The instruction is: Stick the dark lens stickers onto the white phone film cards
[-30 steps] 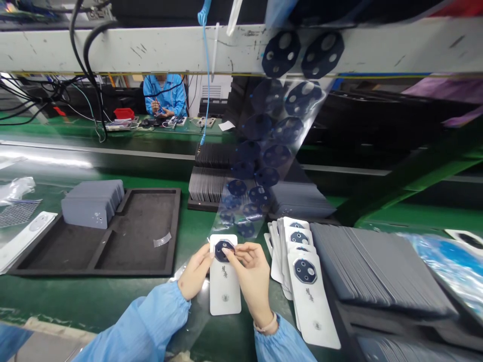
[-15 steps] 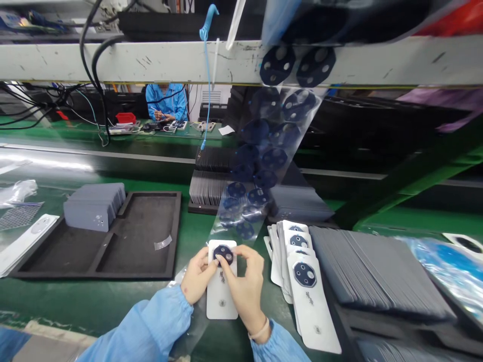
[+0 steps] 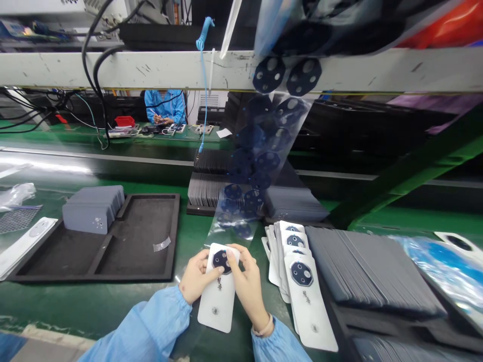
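A white phone back cover (image 3: 216, 314) with dark lettering is between my hands, tilted with its top leaning right. Near its top lies a dark octagonal camera lens piece (image 3: 219, 261) with round holes. My left hand (image 3: 196, 277) grips the cover's left edge, its thumb at the lens piece. My right hand (image 3: 247, 289) holds the upper right edge, and its thumb presses on the lens piece's right side. The fingers behind the cover are partly hidden. To the right, a fanned pile of similar white covers (image 3: 311, 314) bears the same dark pieces.
A black tray (image 3: 138, 236) with upright grey sheets (image 3: 92, 208) is at left. Clear film (image 3: 260, 166) carrying dark lens pieces hangs from the shelf beam (image 3: 151, 70) behind my hands. Grey sheets (image 3: 372, 266) fill a right-hand tray. A co-worker (image 3: 165, 106) sits across the bench.
The cover has turned from upright to tilted, its lower end swinging left and nearer. My left thumb has come onto the lens piece, and my right thumb has shifted to its upper right.
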A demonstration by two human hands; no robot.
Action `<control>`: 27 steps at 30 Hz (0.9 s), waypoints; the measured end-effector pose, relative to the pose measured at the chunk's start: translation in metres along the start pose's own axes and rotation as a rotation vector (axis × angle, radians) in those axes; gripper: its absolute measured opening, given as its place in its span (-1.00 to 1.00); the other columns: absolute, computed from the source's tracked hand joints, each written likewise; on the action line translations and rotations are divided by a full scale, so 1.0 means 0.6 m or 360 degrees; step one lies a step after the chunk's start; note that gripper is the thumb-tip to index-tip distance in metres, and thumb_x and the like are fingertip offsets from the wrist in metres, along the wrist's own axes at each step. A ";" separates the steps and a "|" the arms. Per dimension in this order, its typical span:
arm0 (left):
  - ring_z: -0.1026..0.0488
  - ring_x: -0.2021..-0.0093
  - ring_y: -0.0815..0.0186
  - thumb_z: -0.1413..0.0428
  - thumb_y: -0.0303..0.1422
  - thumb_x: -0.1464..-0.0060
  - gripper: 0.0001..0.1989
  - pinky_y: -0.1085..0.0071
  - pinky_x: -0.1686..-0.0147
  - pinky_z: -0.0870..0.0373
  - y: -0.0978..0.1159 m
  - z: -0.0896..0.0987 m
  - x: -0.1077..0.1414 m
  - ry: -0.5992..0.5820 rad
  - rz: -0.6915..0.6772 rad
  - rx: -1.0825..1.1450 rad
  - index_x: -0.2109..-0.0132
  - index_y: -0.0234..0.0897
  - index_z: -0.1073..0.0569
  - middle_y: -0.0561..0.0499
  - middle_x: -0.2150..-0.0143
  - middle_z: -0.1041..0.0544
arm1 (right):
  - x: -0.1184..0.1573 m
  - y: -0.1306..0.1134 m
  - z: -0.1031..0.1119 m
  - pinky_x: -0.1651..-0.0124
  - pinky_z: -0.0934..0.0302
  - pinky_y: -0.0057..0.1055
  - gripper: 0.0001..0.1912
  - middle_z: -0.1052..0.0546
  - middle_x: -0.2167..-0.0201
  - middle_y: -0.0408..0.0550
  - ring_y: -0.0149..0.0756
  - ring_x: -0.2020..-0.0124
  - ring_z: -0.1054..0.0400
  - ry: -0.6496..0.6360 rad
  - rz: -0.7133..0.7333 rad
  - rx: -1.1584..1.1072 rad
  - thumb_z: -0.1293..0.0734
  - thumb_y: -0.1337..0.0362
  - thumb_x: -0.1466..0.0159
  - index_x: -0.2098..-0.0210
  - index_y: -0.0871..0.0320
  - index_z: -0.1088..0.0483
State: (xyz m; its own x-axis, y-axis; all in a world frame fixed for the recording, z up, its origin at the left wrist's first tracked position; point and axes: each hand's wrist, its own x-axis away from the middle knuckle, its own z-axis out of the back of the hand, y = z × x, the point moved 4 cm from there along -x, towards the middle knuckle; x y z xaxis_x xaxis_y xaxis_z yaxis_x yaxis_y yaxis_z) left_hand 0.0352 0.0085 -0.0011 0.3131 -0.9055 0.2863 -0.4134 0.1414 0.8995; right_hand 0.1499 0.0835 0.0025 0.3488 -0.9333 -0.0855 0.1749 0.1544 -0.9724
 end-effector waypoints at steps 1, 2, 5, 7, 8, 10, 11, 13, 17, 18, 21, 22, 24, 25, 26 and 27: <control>-0.58 0.43 0.28 -0.41 -0.21 0.20 -0.46 0.42 0.39 -0.48 0.001 0.001 0.000 0.0001 0.0007 0.0027 0.09 -0.36 -0.45 -0.09 0.36 -0.66 | -0.001 0.001 0.000 0.02 -0.23 -0.18 -0.66 -0.58 0.16 -0.01 -0.09 0.11 -0.38 -0.0039 0.0020 -0.0033 -0.27 -0.01 -0.29 0.14 0.06 -0.49; -0.59 0.42 0.27 -0.41 -0.21 0.20 -0.45 0.40 0.39 -0.49 0.002 0.001 0.000 0.0004 0.0014 0.0052 0.09 -0.36 -0.45 -0.11 0.35 -0.67 | -0.002 0.002 0.001 0.01 -0.24 -0.18 -0.66 -0.58 0.12 -0.02 -0.10 0.10 -0.39 -0.0081 0.0043 -0.0069 -0.27 0.00 -0.29 0.10 0.05 -0.49; -0.59 0.43 0.25 -0.42 -0.21 0.20 -0.45 0.38 0.39 -0.51 0.003 0.006 0.000 0.0044 0.0021 0.0106 0.09 -0.37 -0.45 -0.12 0.33 -0.67 | 0.000 0.003 0.003 0.01 -0.29 -0.21 -0.61 -0.55 0.04 -0.05 -0.12 0.06 -0.41 -0.0186 0.0086 -0.0181 -0.34 0.05 -0.25 -0.03 0.01 -0.45; -0.58 0.46 0.26 -0.41 -0.21 0.19 -0.46 0.39 0.42 -0.50 0.002 0.009 -0.001 0.0055 0.0018 0.0132 0.09 -0.36 -0.44 -0.10 0.35 -0.67 | 0.001 0.003 0.005 0.01 -0.31 -0.20 -0.52 -0.55 0.03 -0.06 -0.11 0.03 -0.41 -0.0223 0.0098 -0.0232 -0.41 0.08 -0.19 -0.09 0.00 -0.41; -0.57 0.48 0.27 -0.41 -0.21 0.18 -0.47 0.39 0.43 -0.50 0.002 0.010 -0.001 0.0052 0.0016 0.0147 0.10 -0.36 -0.44 -0.08 0.36 -0.66 | 0.002 0.003 0.005 0.00 -0.31 -0.19 -0.47 -0.55 0.04 -0.07 -0.09 0.01 -0.41 -0.0238 0.0104 -0.0233 -0.43 0.09 -0.16 -0.12 0.00 -0.38; -0.56 0.50 0.28 -0.39 -0.19 0.14 -0.50 0.41 0.45 -0.48 0.003 0.010 -0.002 0.0027 0.0018 0.0180 0.10 -0.35 -0.44 -0.07 0.39 -0.66 | 0.004 0.003 0.003 -0.05 -0.28 -0.12 -0.38 -0.55 0.04 -0.06 -0.05 -0.02 -0.39 -0.0247 0.0138 -0.0134 -0.45 0.12 -0.15 -0.19 -0.02 -0.32; -0.56 0.50 0.28 -0.38 -0.19 0.13 -0.51 0.42 0.45 -0.47 0.004 0.010 -0.002 0.0014 0.0016 0.0198 0.11 -0.35 -0.43 -0.07 0.39 -0.66 | 0.007 0.003 0.001 -0.09 -0.25 -0.07 -0.33 -0.54 0.03 -0.05 -0.03 -0.03 -0.38 -0.0231 0.0173 -0.0040 -0.44 0.13 -0.16 -0.23 -0.02 -0.26; -0.58 0.45 0.28 -0.36 -0.19 0.10 -0.52 0.45 0.42 -0.46 0.008 0.009 -0.002 0.0007 -0.0008 0.0245 0.09 -0.34 -0.43 -0.07 0.36 -0.66 | 0.015 -0.001 -0.005 -0.13 -0.18 0.04 -0.21 -0.50 -0.03 0.02 0.04 -0.08 -0.35 -0.0136 0.0298 0.0201 -0.44 0.11 -0.17 -0.32 -0.02 -0.12; -0.62 0.29 0.20 -0.34 -0.23 0.05 -0.51 0.45 0.37 -0.46 0.011 0.009 0.002 0.0036 -0.0024 0.0327 0.02 -0.28 -0.38 -0.10 0.22 -0.66 | 0.056 -0.013 -0.026 -0.11 -0.18 0.15 0.07 -0.28 -0.26 0.23 0.28 -0.17 -0.24 0.0050 0.0637 0.0702 -0.51 0.03 -0.05 -0.40 0.05 0.07; -0.62 0.23 0.17 -0.33 -0.23 0.03 -0.52 0.42 0.32 -0.48 0.010 0.008 0.002 0.0011 -0.0007 0.0328 0.00 -0.27 -0.38 -0.11 0.18 -0.66 | 0.067 -0.015 -0.030 -0.07 -0.22 0.13 0.09 -0.27 -0.27 0.24 0.29 -0.14 -0.27 0.0057 0.0690 0.0793 -0.51 0.04 -0.06 -0.42 0.06 0.11; -0.58 0.05 0.08 -0.30 -0.22 -0.02 -0.62 0.24 0.08 -0.48 0.008 0.005 0.004 -0.0166 0.0007 0.0273 0.07 -0.26 -0.41 -0.17 0.02 -0.61 | 0.091 -0.016 -0.015 0.03 -0.35 0.03 0.03 -0.26 -0.29 0.25 0.22 -0.09 -0.35 0.0091 0.0753 0.0961 -0.41 0.12 -0.20 -0.44 0.09 0.27; -0.56 -0.01 0.05 -0.29 -0.22 -0.03 -0.65 0.18 -0.01 -0.45 0.009 0.006 0.004 -0.0210 -0.0023 0.0247 0.09 -0.25 -0.43 -0.19 -0.06 -0.58 | 0.093 -0.014 0.002 0.03 -0.37 0.01 0.00 -0.21 -0.31 0.25 0.22 -0.13 -0.34 0.0134 0.0751 0.1001 -0.37 0.13 -0.23 -0.45 0.11 0.30; -0.49 -0.11 -0.01 -0.27 -0.20 -0.06 -0.69 0.08 -0.14 -0.35 0.015 0.010 0.004 -0.0204 -0.0126 0.0209 0.11 -0.25 -0.45 -0.22 -0.20 -0.48 | 0.085 -0.004 0.053 -0.01 -0.37 0.02 -0.05 -0.06 -0.39 0.25 0.27 -0.23 -0.23 0.0268 0.0733 0.1083 -0.33 0.09 -0.27 -0.45 0.12 0.30; -0.46 -0.15 -0.04 -0.25 -0.18 -0.08 -0.69 0.04 -0.18 -0.30 0.019 0.014 0.004 -0.0161 -0.0183 0.0202 0.10 -0.24 -0.45 -0.23 -0.24 -0.43 | 0.077 0.005 0.083 -0.04 -0.35 0.05 -0.08 0.01 -0.41 0.22 0.29 -0.27 -0.17 0.0338 0.0722 0.1135 -0.30 0.08 -0.29 -0.44 0.10 0.29; -0.44 -0.17 -0.07 -0.23 -0.16 -0.09 -0.68 0.01 -0.19 -0.27 0.023 0.019 0.003 -0.0106 -0.0227 0.0199 0.09 -0.24 -0.45 -0.24 -0.26 -0.40 | 0.067 0.017 0.114 -0.06 -0.33 0.09 -0.13 0.08 -0.43 0.20 0.30 -0.29 -0.13 0.0391 0.0708 0.1190 -0.28 0.08 -0.31 -0.44 0.08 0.25; -0.43 -0.17 -0.09 -0.22 -0.14 -0.09 -0.67 -0.01 -0.20 -0.26 0.026 0.022 0.002 -0.0056 -0.0254 0.0197 0.09 -0.24 -0.45 -0.25 -0.26 -0.40 | 0.056 0.030 0.142 -0.08 -0.30 0.13 -0.19 0.10 -0.44 0.19 0.32 -0.30 -0.10 0.0421 0.0700 0.1266 -0.26 0.07 -0.32 -0.43 0.06 0.18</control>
State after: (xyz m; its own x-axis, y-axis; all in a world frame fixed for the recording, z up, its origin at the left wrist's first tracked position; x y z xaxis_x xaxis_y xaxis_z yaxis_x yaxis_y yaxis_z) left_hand 0.0178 0.0041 0.0087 0.3539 -0.9262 0.1300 -0.4639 -0.0532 0.8843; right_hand 0.2434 0.0823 0.0009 0.3300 -0.7667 -0.5507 0.6878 0.5948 -0.4161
